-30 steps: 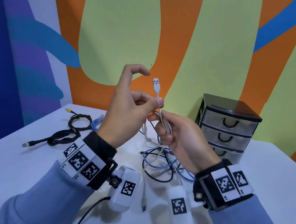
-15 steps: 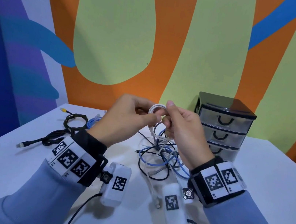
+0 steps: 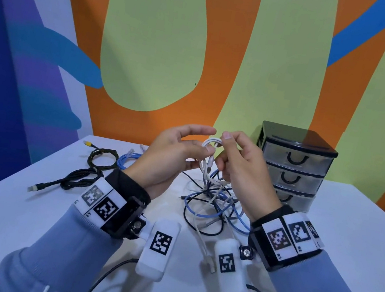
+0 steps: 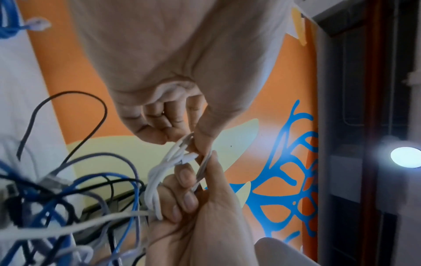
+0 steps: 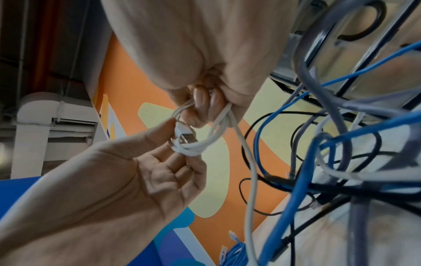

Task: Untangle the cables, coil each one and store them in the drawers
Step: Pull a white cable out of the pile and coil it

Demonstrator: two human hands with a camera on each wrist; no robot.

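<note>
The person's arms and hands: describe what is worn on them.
Both hands, left hand and right hand, are bare. Each arm has a blue-grey sleeve, a black wrist band carrying white plates with black square-code markers, and a white camera pod with its own marker and a black cable.

Illumination in the head view is bright, even and diffuse. The table [image 3: 11, 231] carries only soft, faint shadows under the wrist units. The drawer unit [image 3: 293, 166] shows a mild sheen on its black top. Straight edges bow toward the frame borders from wide-angle distortion. Both wrist views are dimmer and warmer in tone. A round lamp [image 4: 405, 157] flares white at the right edge of the left wrist view. The nearest cables [image 5: 341, 162] are blurred and out of focus.
</note>
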